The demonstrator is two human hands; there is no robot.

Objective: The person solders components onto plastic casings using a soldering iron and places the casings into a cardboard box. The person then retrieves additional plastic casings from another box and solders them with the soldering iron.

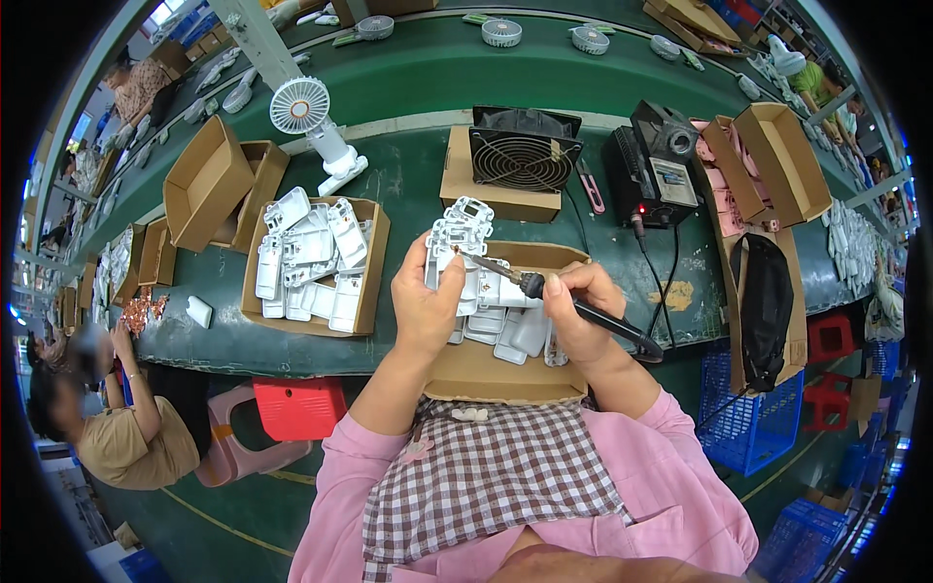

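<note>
A white plastic housing part [465, 220] is gripped between the thumb and fingers of my left hand [426, 299], raised above an open cardboard box [505, 377]. My right hand [586, 313] is closed around the black handle of a soldering iron [622, 330]. The iron's metal tip points left and reaches the housing part beside my left thumb; whether it touches cannot be made out. More white plastic parts [525, 330] lie in the box beneath my hands. To the left, a second cardboard box [377, 282] holds a pile of white plastic parts [309, 248].
Behind my hands stands a black square fan [523, 155] on a cardboard box. A soldering station [651, 160] with trailing cables and red-handled cutters [590, 189] are right of it. A white handheld fan [311, 121] stands back left. A co-worker [136, 437] sits at left.
</note>
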